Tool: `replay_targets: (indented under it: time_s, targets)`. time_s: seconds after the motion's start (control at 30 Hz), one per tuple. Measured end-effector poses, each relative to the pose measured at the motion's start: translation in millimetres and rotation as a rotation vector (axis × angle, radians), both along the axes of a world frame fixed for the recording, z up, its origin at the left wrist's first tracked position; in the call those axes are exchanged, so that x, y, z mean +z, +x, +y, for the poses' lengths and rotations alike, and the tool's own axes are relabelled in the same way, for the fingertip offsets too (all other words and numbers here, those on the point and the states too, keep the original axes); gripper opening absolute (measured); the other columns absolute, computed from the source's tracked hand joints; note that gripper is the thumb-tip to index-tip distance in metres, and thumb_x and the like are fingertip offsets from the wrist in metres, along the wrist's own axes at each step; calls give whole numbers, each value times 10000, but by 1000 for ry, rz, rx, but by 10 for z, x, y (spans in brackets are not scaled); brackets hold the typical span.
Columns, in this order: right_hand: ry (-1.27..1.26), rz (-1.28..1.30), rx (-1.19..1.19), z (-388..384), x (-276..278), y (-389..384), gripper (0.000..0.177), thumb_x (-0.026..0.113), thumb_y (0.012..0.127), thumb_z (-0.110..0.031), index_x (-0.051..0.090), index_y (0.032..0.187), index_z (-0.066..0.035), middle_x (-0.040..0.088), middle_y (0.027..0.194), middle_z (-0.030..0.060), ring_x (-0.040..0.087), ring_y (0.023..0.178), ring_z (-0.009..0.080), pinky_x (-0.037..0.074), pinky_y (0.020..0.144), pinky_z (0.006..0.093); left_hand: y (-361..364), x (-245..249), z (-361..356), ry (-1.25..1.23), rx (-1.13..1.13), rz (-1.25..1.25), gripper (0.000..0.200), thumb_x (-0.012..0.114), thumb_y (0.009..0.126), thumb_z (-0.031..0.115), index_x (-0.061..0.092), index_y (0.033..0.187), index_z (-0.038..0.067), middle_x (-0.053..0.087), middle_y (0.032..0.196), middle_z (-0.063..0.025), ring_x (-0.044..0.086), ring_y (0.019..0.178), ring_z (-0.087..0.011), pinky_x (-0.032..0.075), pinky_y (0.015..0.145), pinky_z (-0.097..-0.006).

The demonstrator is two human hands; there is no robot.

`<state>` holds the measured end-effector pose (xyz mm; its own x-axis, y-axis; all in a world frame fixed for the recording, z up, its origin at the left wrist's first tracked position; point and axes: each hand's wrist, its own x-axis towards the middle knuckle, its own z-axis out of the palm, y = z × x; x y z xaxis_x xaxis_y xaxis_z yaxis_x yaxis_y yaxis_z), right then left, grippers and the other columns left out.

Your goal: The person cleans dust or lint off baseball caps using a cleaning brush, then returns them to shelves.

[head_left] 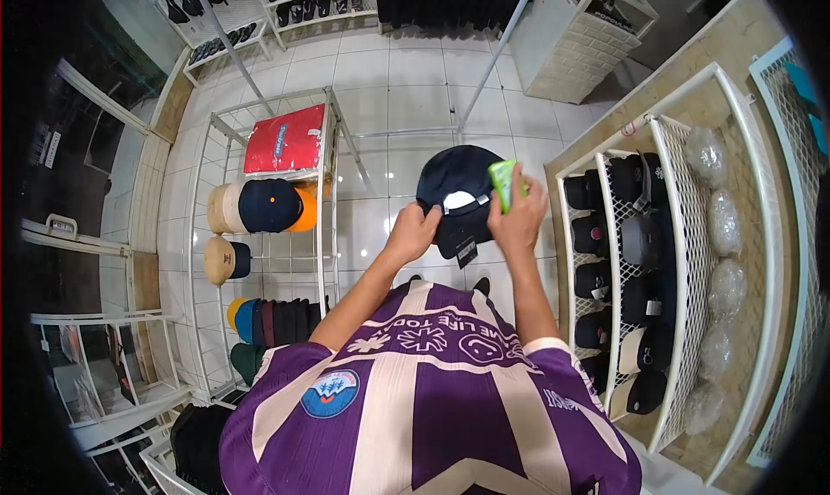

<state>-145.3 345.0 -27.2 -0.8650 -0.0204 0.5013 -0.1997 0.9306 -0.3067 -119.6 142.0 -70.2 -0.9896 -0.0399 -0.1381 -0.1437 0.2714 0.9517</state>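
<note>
In front of my body I hold a black cap (pixel 458 171), its back opening and strap turned toward me. My left hand (pixel 411 233) is closed on the cap's left edge, thumb on top. A dark paper tag (pixel 467 253) hangs from the cap's near side. My right hand (pixel 520 216) grips a small bright green packet (pixel 502 184) at the cap's right edge. The packet's print is too small to read. Whether the right fingers also pinch the cap is hidden.
At left, a white wire rack (pixel 327 175) carries several caps (pixel 268 206) and a red packaged garment (pixel 284 140). A white mesh shelf (pixel 674 236) at right holds rows of caps and plastic-wrapped bundles (pixel 726 221). Tiled floor (pixel 363 63) lies ahead, with metal poles (pixel 497 58) standing on it.
</note>
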Motion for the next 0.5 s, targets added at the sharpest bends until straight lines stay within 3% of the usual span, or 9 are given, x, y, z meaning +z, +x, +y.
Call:
replay_targets:
  time_s: [0.03,0.07,0.2,0.33,0.37,0.5]
  targets:
    - [-68,30,-2,-8,129,-32,715,760,805,-133,498,1456,4,583,1187,210,545,1085,403,422,985,477,25,88,-6,-91,-58,-82,554,571,954,342,558,658,-126,553,569,-284,639,557,-395,478,581,-486]
    - [-135,69,-6,-6,257,-81,718,763,799,-115,498,1456,2,584,1199,213,545,1103,402,423,994,468,25,138,-2,-89,-62,-79,554,571,954,342,558,658,-126,553,569,-284,639,557,-395,478,581,-486]
    - [-194,-31,462,-158,443,-114,714,784,767,-85,511,1420,8,602,1183,196,574,1089,386,466,962,451,19,446,5,-180,-159,0,507,558,957,312,560,718,-135,549,636,-323,621,629,-474,468,606,-507]
    - [-190,-32,-31,4,334,-375,550,799,774,-137,551,1244,7,594,1133,217,591,1045,421,499,905,479,-30,472,-37,-258,-247,158,453,553,950,277,570,757,-132,562,711,-351,607,732,-529,472,650,-525]
    - [-190,-6,-94,73,325,-422,591,828,760,-194,538,1236,3,600,1119,217,604,1030,419,509,880,483,-13,479,-24,-189,-247,123,416,557,936,264,582,805,-129,569,754,-362,599,770,-541,477,676,-528]
    - [-345,-138,123,7,365,-256,682,889,701,-317,583,1215,10,629,1097,227,633,1022,422,541,852,476,31,605,49,-290,-250,33,396,553,926,258,582,844,-129,572,773,-362,590,791,-546,479,681,-518]
